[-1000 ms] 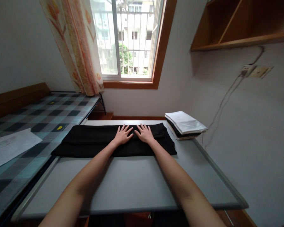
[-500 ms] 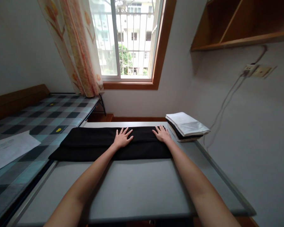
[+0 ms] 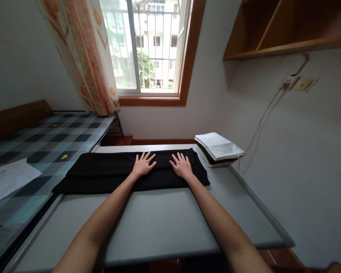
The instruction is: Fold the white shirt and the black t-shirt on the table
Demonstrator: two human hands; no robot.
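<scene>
A long folded black garment, perhaps trousers [image 3: 99, 172], lies flat across the far part of the white table [image 3: 159, 223]. Its left end reaches over the table's edge toward the bed. My left hand [image 3: 143, 165] rests palm down near the middle of the black cloth, fingers spread. To the right of it, my right hand [image 3: 182, 165] also lies flat on the cloth with its fingers apart. The garment's right end shows beyond my right hand. Neither hand grips anything.
A stack of folded clothes [image 3: 220, 148], white on top, stands at the table's back right. On the left is a bed with a checked mat [image 3: 82, 132] and a sheet of paper [image 3: 11, 178]. A wooden shelf [image 3: 287, 47] and wall socket [image 3: 291, 82] are at right.
My right hand has slid left along the black garment, closer to my left hand, uncovering the garment's right end. My left hand stays on about the same spot. The view has shifted slightly.
</scene>
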